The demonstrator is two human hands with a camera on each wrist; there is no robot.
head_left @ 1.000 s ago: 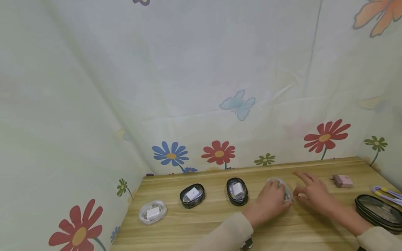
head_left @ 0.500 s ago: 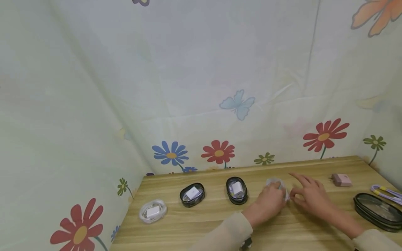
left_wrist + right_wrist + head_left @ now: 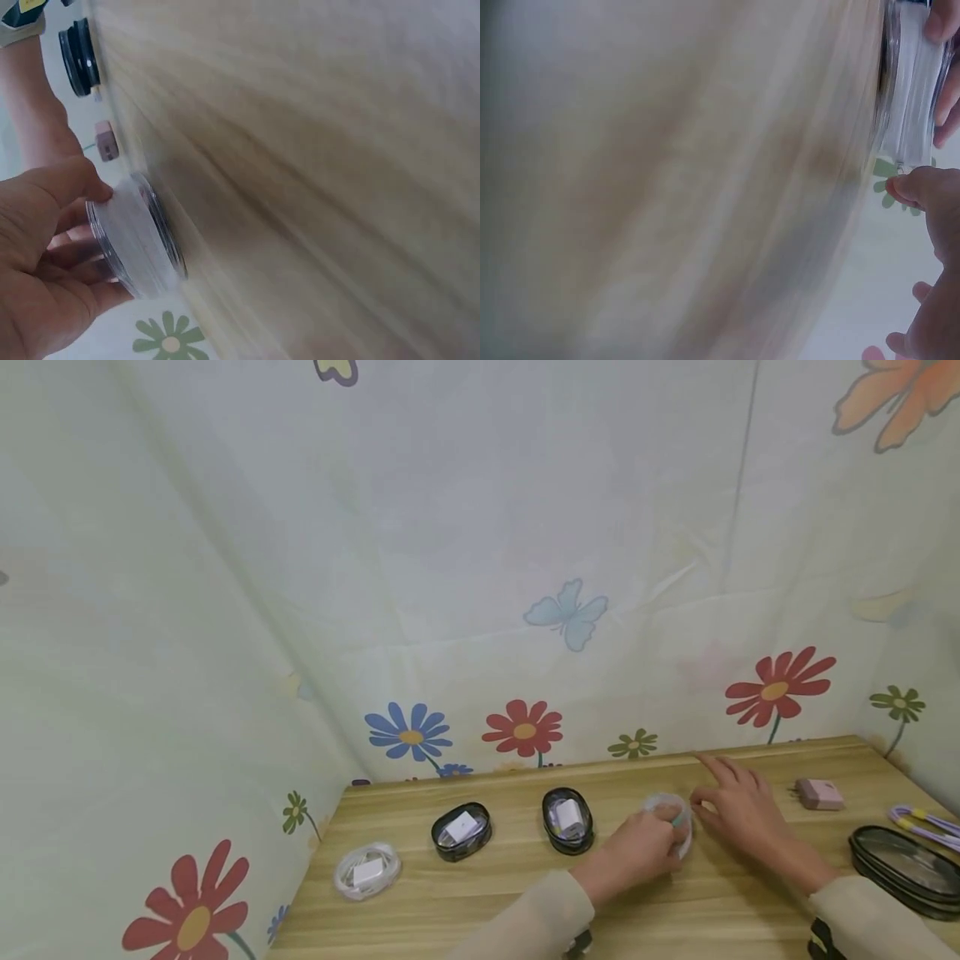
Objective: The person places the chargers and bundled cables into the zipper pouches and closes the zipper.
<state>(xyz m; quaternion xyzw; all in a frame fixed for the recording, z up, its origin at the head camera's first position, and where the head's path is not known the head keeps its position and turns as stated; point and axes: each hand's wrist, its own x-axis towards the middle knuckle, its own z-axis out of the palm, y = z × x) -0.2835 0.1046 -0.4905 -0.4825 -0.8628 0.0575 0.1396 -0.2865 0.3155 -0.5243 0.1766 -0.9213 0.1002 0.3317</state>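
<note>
A clear, whitish oval zip case [image 3: 684, 814] stands on the wooden table. My left hand [image 3: 637, 847] grips it from the near left, fingers over its top. In the left wrist view, the thumb of that hand [image 3: 37, 255] presses one face of the case [image 3: 131, 236] while its fingers reach round the side. On the far right of the case is my right hand [image 3: 742, 810], index finger held out straight. In the right wrist view, its thumb and a finger pinch a small zipper pull [image 3: 901, 169] at the case's end. What lies inside the case is hidden.
To the left lie a clear case [image 3: 366, 872] and two black-rimmed cases [image 3: 461, 832] [image 3: 567, 821], each with a white charger plug. At right are a pink charger plug [image 3: 819, 794], a purple cable [image 3: 930, 822] and black-rimmed cases [image 3: 907, 870]. A flowered cloth [image 3: 450, 568] hangs behind.
My right hand has shifted slightly toward the table's far edge along the case. My left hand keeps its grip, and the case has turned a little.
</note>
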